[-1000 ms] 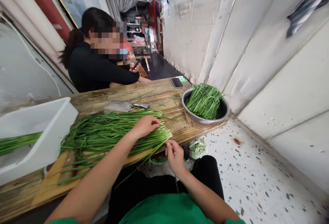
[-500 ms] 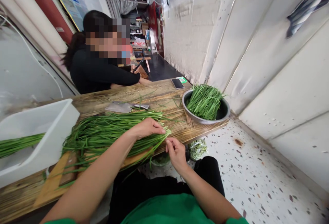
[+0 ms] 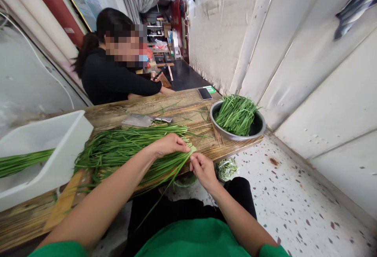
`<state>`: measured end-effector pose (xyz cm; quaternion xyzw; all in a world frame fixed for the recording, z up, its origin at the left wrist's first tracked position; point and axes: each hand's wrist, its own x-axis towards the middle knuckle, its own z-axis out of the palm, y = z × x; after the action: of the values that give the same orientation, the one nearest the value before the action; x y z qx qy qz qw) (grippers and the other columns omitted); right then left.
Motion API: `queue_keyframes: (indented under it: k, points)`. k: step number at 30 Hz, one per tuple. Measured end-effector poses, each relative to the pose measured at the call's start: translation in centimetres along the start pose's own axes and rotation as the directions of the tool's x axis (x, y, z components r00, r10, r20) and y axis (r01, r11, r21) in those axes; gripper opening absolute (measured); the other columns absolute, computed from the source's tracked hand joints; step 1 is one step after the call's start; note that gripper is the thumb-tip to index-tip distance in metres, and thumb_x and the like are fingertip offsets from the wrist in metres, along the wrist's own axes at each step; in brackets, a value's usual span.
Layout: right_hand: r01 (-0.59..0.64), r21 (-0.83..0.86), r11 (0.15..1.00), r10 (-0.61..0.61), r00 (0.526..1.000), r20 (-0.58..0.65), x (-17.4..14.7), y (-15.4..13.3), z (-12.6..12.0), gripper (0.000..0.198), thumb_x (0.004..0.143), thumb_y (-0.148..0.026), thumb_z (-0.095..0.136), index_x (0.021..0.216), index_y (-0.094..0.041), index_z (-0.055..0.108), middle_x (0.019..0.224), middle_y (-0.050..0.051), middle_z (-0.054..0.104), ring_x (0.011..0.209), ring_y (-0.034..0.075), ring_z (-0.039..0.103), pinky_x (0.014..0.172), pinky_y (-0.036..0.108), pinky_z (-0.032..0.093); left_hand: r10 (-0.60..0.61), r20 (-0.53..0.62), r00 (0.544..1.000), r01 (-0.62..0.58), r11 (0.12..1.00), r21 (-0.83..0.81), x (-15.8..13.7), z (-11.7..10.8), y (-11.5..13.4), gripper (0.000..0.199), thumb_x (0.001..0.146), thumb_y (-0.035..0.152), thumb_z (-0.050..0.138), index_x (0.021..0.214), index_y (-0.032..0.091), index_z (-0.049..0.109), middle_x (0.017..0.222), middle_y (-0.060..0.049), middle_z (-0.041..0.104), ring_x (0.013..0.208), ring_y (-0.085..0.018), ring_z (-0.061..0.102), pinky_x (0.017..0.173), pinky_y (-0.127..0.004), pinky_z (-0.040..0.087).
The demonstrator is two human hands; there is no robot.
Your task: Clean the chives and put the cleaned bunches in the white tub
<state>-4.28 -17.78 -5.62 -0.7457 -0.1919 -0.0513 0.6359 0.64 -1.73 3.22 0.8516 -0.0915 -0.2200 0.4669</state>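
Long green chives (image 3: 118, 147) lie in a thick layer along the table, their pale cut ends towards the right. My left hand (image 3: 169, 145) rests over the stems near those ends, its thumb and fingers pinched on them. Close beside it, my right hand (image 3: 203, 169) is closed, with thumb and forefinger at the tips of the stems; what exactly lies between them is partly hidden. One thin chive blade (image 3: 153, 208) droops past the table edge over my lap. Behind the layer, a cleaver (image 3: 141, 120) lies flat.
A grey metal basin (image 3: 235, 136) heaped with chives stands at the table's right end, near a phone (image 3: 205, 94). At left is a white plastic bin (image 3: 69, 131) with more chives. Another person (image 3: 118, 72) sits across the table. A bag of trimmings (image 3: 227, 169) is below.
My right hand has come up slightly, closer to my left. A chive blade now hangs lower over my lap. The view has shifted a little.
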Motion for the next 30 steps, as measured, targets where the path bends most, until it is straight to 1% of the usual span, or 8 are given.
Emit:
queue_keyframes:
  k: [2,4,8,11,14,20,25,30]
  points:
    - [-0.007,0.043,0.999,0.005,0.999,0.043,0.3,0.1,-0.3,0.027,0.086,-0.033,0.039,0.082,-0.017,0.060,0.047,-0.005,0.049,0.040,0.007,0.041,0.044,0.018,0.034,0.024,-0.038,0.999,-0.025,1.000,-0.010,0.0,-0.5,0.4,0.034,0.059,0.045,0.063,0.058,0.011,0.063,0.046,0.004,0.046,0.048,-0.007,0.035,0.048,-0.020,0.026]
    - [0.002,0.067,0.998,-0.006,0.999,0.049,0.4,0.3,-0.3,0.027,0.085,-0.033,0.040,0.089,-0.016,0.061,0.044,-0.006,0.046,0.038,0.007,0.040,0.043,0.018,0.034,0.024,-0.038,0.999,-0.025,1.000,-0.017,-0.1,-0.9,0.6,0.035,0.060,0.046,0.063,0.057,0.011,0.062,0.046,0.004,0.044,0.048,-0.007,0.034,0.047,-0.020,0.026]
    - [-0.011,0.139,0.990,0.007,1.000,0.030,-0.1,0.6,0.2,0.026,0.084,-0.033,0.041,0.088,-0.016,0.062,0.043,-0.006,0.039,0.037,0.007,0.036,0.039,0.019,0.032,-0.012,0.007,1.000,0.012,0.996,-0.083,-0.2,-0.6,0.4,0.035,0.059,0.045,0.064,0.051,0.012,0.057,0.043,0.005,0.041,0.045,-0.006,0.032,0.046,-0.020,0.026]
    - [-0.036,0.182,0.983,0.035,0.999,0.011,-0.5,0.9,0.6,0.026,0.084,-0.033,0.042,0.087,-0.017,0.062,0.045,-0.005,0.037,0.038,0.007,0.035,0.038,0.019,0.029,-0.061,0.037,0.997,0.065,0.988,-0.139,-0.1,-0.2,-0.2,0.032,0.057,0.043,0.066,0.052,0.013,0.057,0.042,0.005,0.044,0.044,-0.007,0.034,0.047,-0.021,0.028]
    - [-0.060,0.211,0.976,0.060,0.998,0.006,-0.9,1.1,1.0,0.027,0.083,-0.034,0.041,0.087,-0.015,0.061,0.045,-0.005,0.036,0.038,0.007,0.034,0.037,0.019,0.028,-0.085,0.048,0.995,0.090,0.986,-0.139,0.2,0.0,-0.5,0.030,0.057,0.042,0.067,0.053,0.013,0.059,0.042,0.004,0.046,0.044,-0.008,0.036,0.048,-0.022,0.030]
    - [-0.071,0.207,0.976,0.077,0.997,-0.023,-0.9,0.7,1.2,0.029,0.084,-0.035,0.041,0.088,-0.015,0.061,0.046,-0.005,0.035,0.039,0.007,0.034,0.038,0.019,0.028,-0.066,0.054,0.996,0.073,0.989,-0.130,0.5,-0.3,-0.5,0.030,0.058,0.041,0.067,0.053,0.012,0.059,0.044,0.004,0.047,0.046,-0.008,0.038,0.050,-0.022,0.030]
    - [-0.037,0.173,0.984,0.048,0.997,-0.056,-0.3,0.4,1.1,0.028,0.084,-0.034,0.041,0.088,-0.015,0.061,0.047,-0.005,0.039,0.041,0.008,0.037,0.041,0.020,0.031,0.008,0.052,0.999,-0.002,0.993,-0.120,0.1,-0.9,-0.2,0.028,0.062,0.040,0.064,0.063,0.012,0.062,0.054,0.003,0.052,0.052,-0.009,0.041,0.054,-0.022,0.031]
    - [-0.057,0.176,0.983,0.068,0.996,-0.058,-0.3,0.5,1.2,0.029,0.084,-0.035,0.041,0.090,-0.015,0.061,0.046,-0.005,0.038,0.040,0.008,0.036,0.041,0.020,0.029,0.019,0.023,1.000,-0.016,0.993,-0.117,0.0,-0.6,-0.5,0.026,0.059,0.036,0.065,0.066,0.012,0.058,0.059,0.004,0.051,0.055,-0.008,0.041,0.056,-0.021,0.032]
